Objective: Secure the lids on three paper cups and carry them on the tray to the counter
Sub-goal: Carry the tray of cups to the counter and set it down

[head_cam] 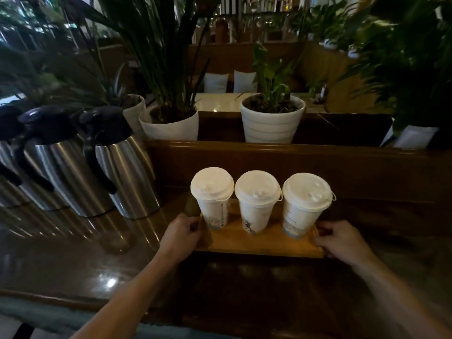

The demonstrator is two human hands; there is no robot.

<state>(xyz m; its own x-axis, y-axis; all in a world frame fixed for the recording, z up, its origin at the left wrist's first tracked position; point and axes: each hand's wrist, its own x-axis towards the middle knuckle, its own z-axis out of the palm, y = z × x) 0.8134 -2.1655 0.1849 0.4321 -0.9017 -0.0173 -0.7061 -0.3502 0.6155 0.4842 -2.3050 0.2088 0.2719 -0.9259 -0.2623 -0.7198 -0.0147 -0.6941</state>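
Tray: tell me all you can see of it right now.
The tray is a flat rectangular board, light wood by its look, lying level over a dark glossy counter; whether it rests on it or is lifted cannot be told. Three lidded paper cups stand upright on it in a row. The left hand grips its left end, the right hand its right end.

2 bare forearms and hands, left (182,237) and right (343,241), no sleeves, rings or watch
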